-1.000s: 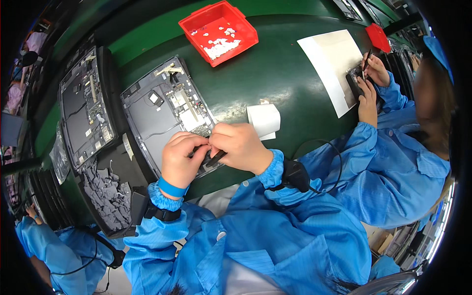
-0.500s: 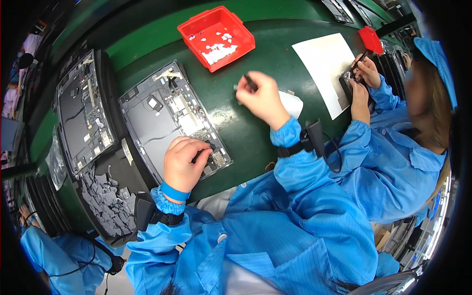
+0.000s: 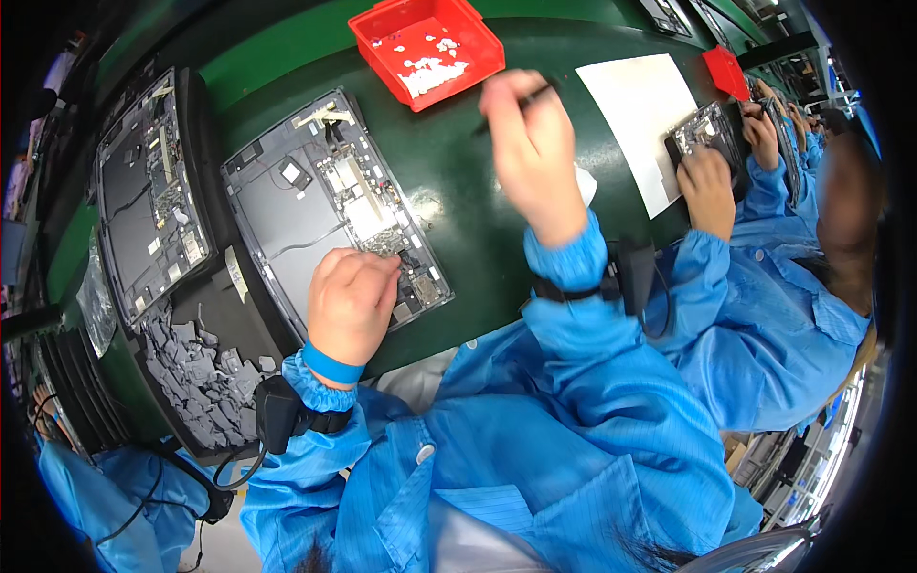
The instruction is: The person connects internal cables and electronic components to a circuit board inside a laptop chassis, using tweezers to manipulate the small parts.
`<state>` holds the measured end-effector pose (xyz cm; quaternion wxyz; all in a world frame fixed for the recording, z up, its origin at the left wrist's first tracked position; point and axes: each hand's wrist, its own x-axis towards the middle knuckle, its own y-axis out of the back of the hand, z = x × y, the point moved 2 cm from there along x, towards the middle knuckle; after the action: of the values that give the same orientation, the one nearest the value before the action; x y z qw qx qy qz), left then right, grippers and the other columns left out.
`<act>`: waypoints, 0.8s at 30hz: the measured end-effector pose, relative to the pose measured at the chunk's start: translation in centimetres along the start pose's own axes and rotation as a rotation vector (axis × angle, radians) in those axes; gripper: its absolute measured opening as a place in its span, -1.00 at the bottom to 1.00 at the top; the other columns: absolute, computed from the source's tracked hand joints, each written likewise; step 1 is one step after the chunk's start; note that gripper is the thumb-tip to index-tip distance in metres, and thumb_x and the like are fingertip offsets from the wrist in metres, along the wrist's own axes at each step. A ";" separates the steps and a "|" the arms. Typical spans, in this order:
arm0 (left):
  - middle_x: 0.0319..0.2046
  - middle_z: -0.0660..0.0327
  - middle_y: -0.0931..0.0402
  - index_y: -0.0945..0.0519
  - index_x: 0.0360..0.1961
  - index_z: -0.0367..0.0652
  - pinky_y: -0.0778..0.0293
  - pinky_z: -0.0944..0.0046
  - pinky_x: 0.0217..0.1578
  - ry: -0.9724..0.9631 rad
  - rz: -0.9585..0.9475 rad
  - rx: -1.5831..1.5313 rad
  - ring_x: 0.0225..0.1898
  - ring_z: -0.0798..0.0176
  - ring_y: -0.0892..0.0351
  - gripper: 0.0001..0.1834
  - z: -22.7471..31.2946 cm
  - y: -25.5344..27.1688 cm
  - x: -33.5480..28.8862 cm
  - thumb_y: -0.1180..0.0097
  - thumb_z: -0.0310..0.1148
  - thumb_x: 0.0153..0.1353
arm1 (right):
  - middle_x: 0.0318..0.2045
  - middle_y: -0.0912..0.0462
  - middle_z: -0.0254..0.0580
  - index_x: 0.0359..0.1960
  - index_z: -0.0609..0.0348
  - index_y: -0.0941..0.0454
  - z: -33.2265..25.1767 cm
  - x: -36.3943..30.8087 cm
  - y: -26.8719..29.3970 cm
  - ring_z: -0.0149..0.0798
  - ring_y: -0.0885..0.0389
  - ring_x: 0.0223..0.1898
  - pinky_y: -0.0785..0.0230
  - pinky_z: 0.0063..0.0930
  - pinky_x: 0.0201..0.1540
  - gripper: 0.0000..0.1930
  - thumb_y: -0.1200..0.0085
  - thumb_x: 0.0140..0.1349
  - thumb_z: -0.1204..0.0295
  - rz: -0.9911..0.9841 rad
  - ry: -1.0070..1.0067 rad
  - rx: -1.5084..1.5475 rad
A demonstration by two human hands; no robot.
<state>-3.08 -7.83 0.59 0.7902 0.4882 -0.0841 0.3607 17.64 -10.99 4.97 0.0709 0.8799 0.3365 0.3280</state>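
Note:
My left hand [image 3: 350, 301] rests at the near right corner of an opened grey laptop base [image 3: 277, 210] with a bare circuit board [image 3: 373, 215]. Its thumb and fingers are pinched together over the board; whatever they grip is hidden. Raised over the green bench, my right hand [image 3: 537, 162] is closed around a slim black tool [image 3: 541, 95], smeared by motion. Just beyond that hand stands a red bin [image 3: 428, 88] holding small white pieces [image 3: 433, 75]. A white object [image 3: 585, 185] shows partly from behind my right wrist.
A second opened laptop base [image 3: 153, 196] lies at the left, beside a dark tray of torn grey scraps [image 3: 196, 382]. To the right, a co-worker's hand [image 3: 707, 189] is on a dark circuit assembly near a white sheet [image 3: 635, 124]. A small red bin [image 3: 726, 73] stands beyond.
My right hand has swung up and to the right with the black tool, closer to the red bin. My left hand stays at the board. The co-worker's hands have moved apart.

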 end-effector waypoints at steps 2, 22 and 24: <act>-0.55 0.20 -0.49 -0.55 -0.53 -0.22 -0.40 0.22 -0.40 -0.009 -0.001 0.024 -0.44 0.11 -0.45 -0.83 -0.1 0.2 0.0 -0.21 -0.60 -0.26 | -0.59 -0.35 -0.28 -0.56 0.25 -0.34 -1.7 -3.7 1.2 -0.46 -0.36 -0.52 -0.20 -0.57 -0.48 -0.81 0.12 0.21 0.47 -0.094 -0.220 0.317; -0.51 0.17 -0.51 -0.56 -0.51 -0.24 -0.42 0.27 -0.40 0.031 -0.058 -0.024 -0.41 0.13 -0.48 -0.79 0.1 0.6 0.4 -0.21 -0.65 -0.29 | -0.38 -0.53 -0.15 -0.42 0.31 -0.48 1.3 -12.2 -1.7 -0.35 -0.50 -0.33 -0.33 -0.57 -0.27 -0.84 -0.16 -0.09 0.63 -0.288 -0.384 0.605; -0.50 0.19 -0.52 -0.56 -0.53 -0.25 -0.42 0.28 -0.39 0.012 -0.055 -0.013 -0.41 0.13 -0.48 -0.79 0.3 0.7 0.5 -0.21 -0.66 -0.31 | -0.39 -0.54 -0.15 -0.43 0.30 -0.49 1.4 -12.2 -1.6 -0.34 -0.51 -0.34 -0.34 -0.56 -0.28 -0.84 -0.17 -0.10 0.63 -0.292 -0.394 0.619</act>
<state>-3.14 -7.61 1.49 0.8035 0.4831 -0.0679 0.3412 10.83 -17.37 -3.13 -0.0885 0.8485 0.5213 0.0222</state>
